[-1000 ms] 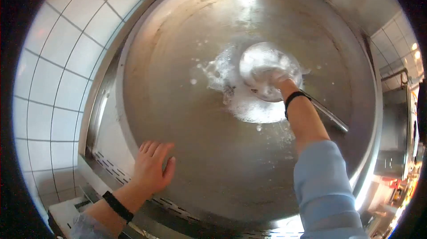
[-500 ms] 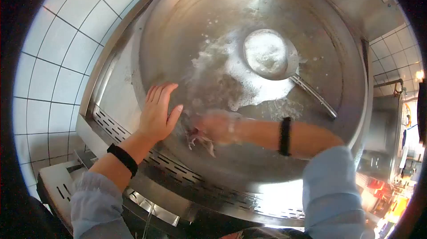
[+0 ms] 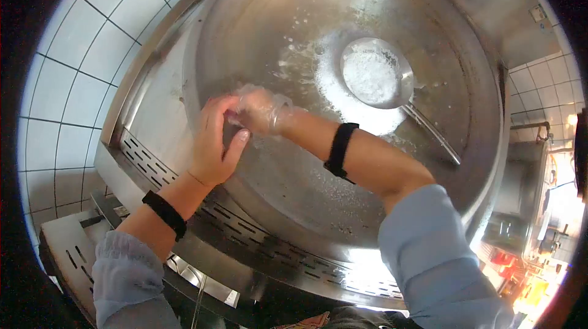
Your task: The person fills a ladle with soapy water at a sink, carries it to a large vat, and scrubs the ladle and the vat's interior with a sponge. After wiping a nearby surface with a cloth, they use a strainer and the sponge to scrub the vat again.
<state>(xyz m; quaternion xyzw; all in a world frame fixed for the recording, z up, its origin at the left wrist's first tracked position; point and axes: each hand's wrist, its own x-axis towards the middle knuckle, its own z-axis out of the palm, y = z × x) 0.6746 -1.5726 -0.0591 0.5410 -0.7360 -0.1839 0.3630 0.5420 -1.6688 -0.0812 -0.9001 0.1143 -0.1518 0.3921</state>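
Observation:
My right hand (image 3: pixel 257 110), in a clear plastic glove, is closed at the left side of a wide steel wok (image 3: pixel 294 206). A small purplish thing (image 3: pixel 231 117) shows at its fingers, too hidden to name. My left hand (image 3: pixel 215 139) is bare and cupped right beside it, fingertips meeting the right hand and thumb held apart. In the wok, a round metal ladle (image 3: pixel 404 78) lies with its long handle toward the lower right. White foam (image 3: pixel 334 87) surrounds and fills its bowl.
A slotted metal strip (image 3: pixel 239 225) runs along the wok's near edge. White tiles (image 3: pixel 73 96) cover the wall at left. A metal pipe (image 3: pixel 531 125) and cluttered kitchen items stand at the far right. Wet streaks and bubbles spread over the wok's surface.
My right hand has swept up and left from the wok's lower middle to meet my left hand. The stringy, dark-pinkish bits seen under it no longer show there. The foam has shrunk.

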